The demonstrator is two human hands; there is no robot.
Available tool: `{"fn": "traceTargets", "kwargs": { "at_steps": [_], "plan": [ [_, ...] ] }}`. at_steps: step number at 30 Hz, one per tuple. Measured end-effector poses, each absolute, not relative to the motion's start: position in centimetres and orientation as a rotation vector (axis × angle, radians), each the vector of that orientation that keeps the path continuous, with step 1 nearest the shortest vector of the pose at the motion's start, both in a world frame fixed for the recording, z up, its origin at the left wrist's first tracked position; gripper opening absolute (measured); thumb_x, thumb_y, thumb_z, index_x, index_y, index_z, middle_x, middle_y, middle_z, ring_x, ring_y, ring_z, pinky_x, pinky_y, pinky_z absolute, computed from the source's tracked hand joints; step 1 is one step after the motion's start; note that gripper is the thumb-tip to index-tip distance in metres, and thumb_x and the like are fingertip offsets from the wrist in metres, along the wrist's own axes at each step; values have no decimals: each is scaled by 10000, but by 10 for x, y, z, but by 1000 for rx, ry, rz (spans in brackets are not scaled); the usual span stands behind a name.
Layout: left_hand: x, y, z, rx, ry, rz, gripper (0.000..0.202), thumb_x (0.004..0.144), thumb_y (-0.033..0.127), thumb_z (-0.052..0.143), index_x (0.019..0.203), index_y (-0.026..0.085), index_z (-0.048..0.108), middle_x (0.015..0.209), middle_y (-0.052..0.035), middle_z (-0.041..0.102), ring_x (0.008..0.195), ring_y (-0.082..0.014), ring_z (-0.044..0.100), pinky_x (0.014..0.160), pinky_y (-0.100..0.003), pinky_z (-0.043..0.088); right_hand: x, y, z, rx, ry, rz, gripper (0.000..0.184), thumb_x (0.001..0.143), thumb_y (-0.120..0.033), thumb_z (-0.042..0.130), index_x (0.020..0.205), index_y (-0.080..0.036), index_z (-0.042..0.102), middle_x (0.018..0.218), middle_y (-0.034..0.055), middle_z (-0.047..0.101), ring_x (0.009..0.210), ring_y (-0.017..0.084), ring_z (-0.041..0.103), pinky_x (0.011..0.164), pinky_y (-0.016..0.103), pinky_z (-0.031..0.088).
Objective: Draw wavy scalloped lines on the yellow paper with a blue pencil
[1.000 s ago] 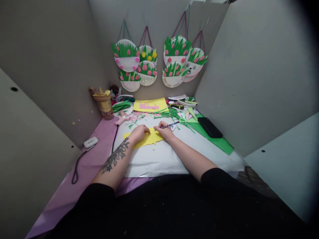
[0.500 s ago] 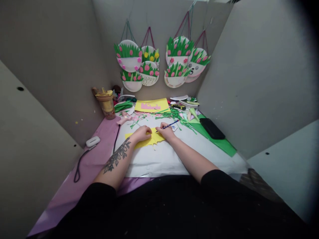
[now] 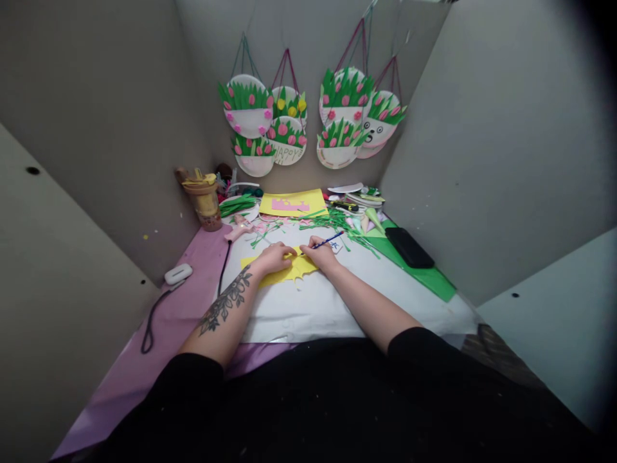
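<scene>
My right hand (image 3: 319, 255) grips a dark blue patterned pencil (image 3: 330, 240), its tip down at a sheet of yellow paper (image 3: 274, 278). Curled fingers of my left hand (image 3: 276, 258) hold that sheet from the left side, thumb close to the pencil tip. The paper's near edge is cut unevenly, with notches. Exactly what lies under the left fingertips is hidden. Beneath everything is white paper (image 3: 299, 315), which has a small blue drawing (image 3: 336, 246) just right of the pencil.
Green paper scraps (image 3: 332, 220), a pink glue gun (image 3: 240, 230) and another yellow sheet (image 3: 294, 195) lie behind my hands. A black phone (image 3: 409, 247) is at right. An earbud case (image 3: 178, 274) and a cup (image 3: 206, 206) stand left. Paper-plate crafts (image 3: 248, 122) hang from the back wall.
The view has shifted very slightly. Both hands stay almost in place, the pencil still at the yellow paper; a small yellow strip at its near edge looks less visible.
</scene>
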State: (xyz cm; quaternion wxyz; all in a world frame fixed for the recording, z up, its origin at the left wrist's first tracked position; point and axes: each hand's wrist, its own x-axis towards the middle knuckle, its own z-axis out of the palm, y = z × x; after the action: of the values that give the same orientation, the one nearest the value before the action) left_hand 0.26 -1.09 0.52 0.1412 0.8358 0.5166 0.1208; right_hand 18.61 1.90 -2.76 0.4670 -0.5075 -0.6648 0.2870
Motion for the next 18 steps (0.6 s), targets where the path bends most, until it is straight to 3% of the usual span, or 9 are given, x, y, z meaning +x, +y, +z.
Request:
{"fn": "traceTargets", "kwargs": {
  "at_steps": [18],
  "plan": [
    [2, -9, 3, 2406, 1473, 369, 415, 743, 240, 533, 1141, 243, 652, 1048, -66, 596, 991, -210, 574, 941, -290, 422, 186, 13, -20, -1238, -1622, 837, 278, 609, -332, 610, 519, -211, 377, 489, -62, 382, 516, 104, 369, 497, 237, 283]
  ]
}}
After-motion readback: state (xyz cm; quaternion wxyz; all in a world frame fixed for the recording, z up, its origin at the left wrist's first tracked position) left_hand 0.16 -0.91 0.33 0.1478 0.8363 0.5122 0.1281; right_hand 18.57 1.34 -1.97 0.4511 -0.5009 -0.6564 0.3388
